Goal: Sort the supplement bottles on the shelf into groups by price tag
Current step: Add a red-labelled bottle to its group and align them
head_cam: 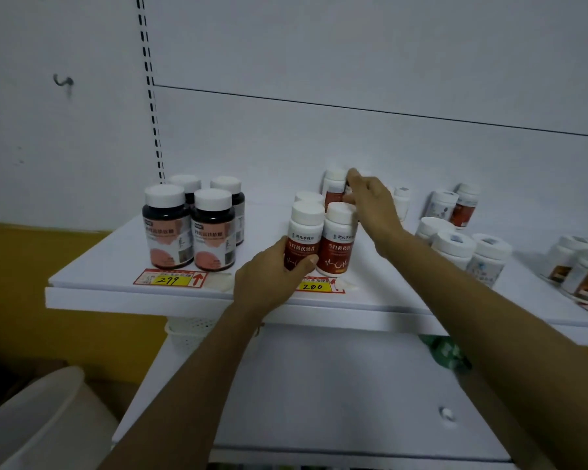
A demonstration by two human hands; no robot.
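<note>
On the white shelf (109, 266) stand several dark bottles with pink labels (168, 228) above a yellow price tag reading 299 (168, 279). To their right is a cluster of white bottles with red labels above a tag reading 200 (314, 286). My left hand (269, 283) grips the front-left red-label bottle (304, 232) low on its body. Beside it stands a second red-label bottle (336, 242). My right hand (370, 205) reaches behind them and holds a red-label bottle at the back (333, 188) near its cap.
More white bottles with pale labels (455, 245) and two at the back (455, 205) stand to the right, with further jars at the far right edge (581, 269). A lower shelf (319, 401) lies beneath. A white basket (187, 330) sits under the upper shelf.
</note>
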